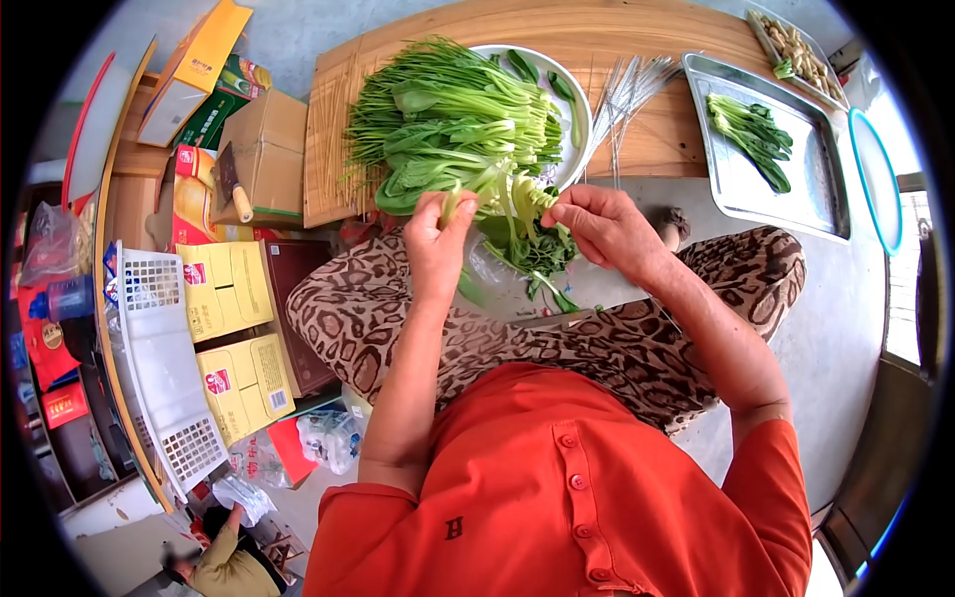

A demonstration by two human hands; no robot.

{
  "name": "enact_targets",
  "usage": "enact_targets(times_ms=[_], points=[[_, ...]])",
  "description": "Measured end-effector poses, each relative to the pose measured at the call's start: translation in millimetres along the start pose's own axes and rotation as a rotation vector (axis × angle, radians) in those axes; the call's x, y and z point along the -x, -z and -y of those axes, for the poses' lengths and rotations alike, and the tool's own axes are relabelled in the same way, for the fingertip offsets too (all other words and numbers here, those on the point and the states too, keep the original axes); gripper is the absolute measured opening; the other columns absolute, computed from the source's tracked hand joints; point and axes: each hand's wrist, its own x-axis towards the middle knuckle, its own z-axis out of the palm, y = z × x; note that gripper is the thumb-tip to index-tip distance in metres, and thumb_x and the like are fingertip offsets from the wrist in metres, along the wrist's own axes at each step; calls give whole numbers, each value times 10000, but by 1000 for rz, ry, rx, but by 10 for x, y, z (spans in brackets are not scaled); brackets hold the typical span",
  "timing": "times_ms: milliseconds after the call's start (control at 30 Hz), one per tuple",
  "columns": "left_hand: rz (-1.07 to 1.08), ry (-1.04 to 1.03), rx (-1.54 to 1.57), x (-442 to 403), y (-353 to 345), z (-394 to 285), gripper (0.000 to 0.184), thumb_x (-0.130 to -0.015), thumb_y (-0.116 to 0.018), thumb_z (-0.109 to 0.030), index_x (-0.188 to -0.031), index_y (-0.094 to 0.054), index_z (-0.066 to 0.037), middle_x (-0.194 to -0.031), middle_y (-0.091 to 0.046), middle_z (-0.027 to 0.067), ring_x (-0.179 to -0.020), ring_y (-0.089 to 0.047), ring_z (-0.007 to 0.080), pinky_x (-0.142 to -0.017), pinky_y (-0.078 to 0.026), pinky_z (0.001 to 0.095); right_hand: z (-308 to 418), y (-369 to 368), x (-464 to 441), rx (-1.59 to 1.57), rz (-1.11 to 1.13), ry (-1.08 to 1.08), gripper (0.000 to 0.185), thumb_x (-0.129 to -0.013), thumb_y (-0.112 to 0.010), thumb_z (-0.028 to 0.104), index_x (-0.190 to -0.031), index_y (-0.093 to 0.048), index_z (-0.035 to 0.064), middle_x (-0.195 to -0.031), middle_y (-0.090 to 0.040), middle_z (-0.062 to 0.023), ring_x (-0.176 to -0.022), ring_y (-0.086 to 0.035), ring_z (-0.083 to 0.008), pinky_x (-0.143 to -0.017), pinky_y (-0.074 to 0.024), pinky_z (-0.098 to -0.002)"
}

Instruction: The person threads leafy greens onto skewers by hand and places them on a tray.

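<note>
I'm seeing my right grip (602,227) pinching the pale stem end of a leafy bunch (542,251), which is hanging between the legs (353,294), probably keeping its leaves loose. My left grip (440,231) is pinching a pale stalk (453,202). On the bench (655,149), a white dish (585,117) is carrying part of the heaped greens (448,129); a metal tray (811,149) is holding a smaller bunch (751,139).

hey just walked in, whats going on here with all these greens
Someone in a red shirt is working on leafy greens by hand. The right hand grips them at the stalks, while the left hand pinches a pale green piece. A big pile of greens rests on a white plate; a smaller bunch lies in a metal tray.
</note>
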Motion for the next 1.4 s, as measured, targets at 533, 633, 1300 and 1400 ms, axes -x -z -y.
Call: enact_targets(times_ms=[533,633,1300,1400], points=[[-191,262,454,-107,-53,-122,99,-889,-623,-77,-960,-611,-9,-682,-533,-23,-509,-434,35,-437,-311,192,18,-97,55,-5,50,-2,202,-958,-523,181,-885,-653,44,-573,-429,80,-508,-363,-21,-459,-295,-204],[-161,232,461,-106,-116,-152,62,-886,-601,-36,-944,-584,-21,-683,-546,-12,-480,-450,43,-411,-312,200,26,-98,53,11,46,-5,200,-957,-522,179,-880,-653,47,-573,-428,79,-505,-361,-24,-456,-297,-209],[-144,178,439,-103,-173,-200,63,-893,-584,-30,-952,-570,-15,-704,-544,-8,-487,-454,50,-428,-346,203,2,-87,26,88,49,35,261,-995,-459,220,-928,-618,24,-494,-377,79,-403,-309,-14,-396,-239,-201],[-145,178,436,-98,-172,-188,63,-894,-581,-30,-954,-569,-15,-707,-546,-9,-491,-459,48,-437,-351,202,9,-90,30,87,46,26,259,-994,-460,218,-927,-617,24,-493,-375,78,-402,-309,-15,-395,-237,-202]])
